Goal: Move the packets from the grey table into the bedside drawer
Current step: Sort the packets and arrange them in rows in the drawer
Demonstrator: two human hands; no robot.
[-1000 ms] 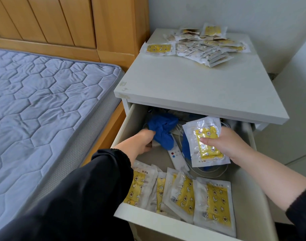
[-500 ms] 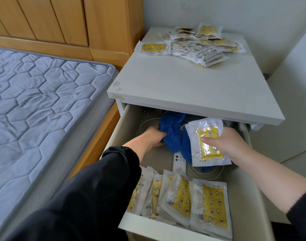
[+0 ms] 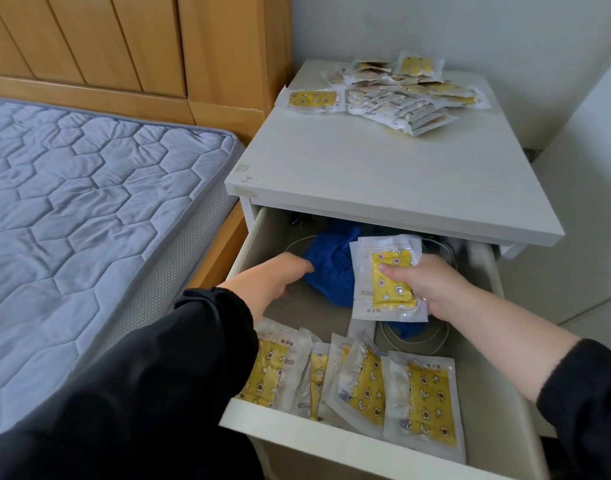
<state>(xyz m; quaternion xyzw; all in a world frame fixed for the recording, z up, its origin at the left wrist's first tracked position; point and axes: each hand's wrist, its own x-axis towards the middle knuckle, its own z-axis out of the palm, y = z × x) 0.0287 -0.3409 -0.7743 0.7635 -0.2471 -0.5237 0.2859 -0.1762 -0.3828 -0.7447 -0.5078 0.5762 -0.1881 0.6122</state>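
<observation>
A pile of clear packets with yellow contents (image 3: 397, 98) lies at the back of the grey table (image 3: 383, 174). Below it the bedside drawer (image 3: 332, 441) stands pulled out, with several packets (image 3: 366, 382) lined up along its front. My right hand (image 3: 429, 285) is over the drawer, shut on one yellow packet (image 3: 387, 282) held upright. My left hand (image 3: 273, 278) is inside the drawer, fingers against a blue cloth (image 3: 328, 265); whether it grips the cloth cannot be told.
A white cable (image 3: 415, 337) lies coiled in the drawer under the held packet. A grey quilted mattress (image 3: 89, 216) and a wooden headboard (image 3: 141, 46) are close on the left. A white wall panel (image 3: 591, 202) stands on the right.
My left hand has pushed the blue cloth toward the back of the drawer, uncovering bare drawer floor. The right hand still holds the packet in about the same spot.
</observation>
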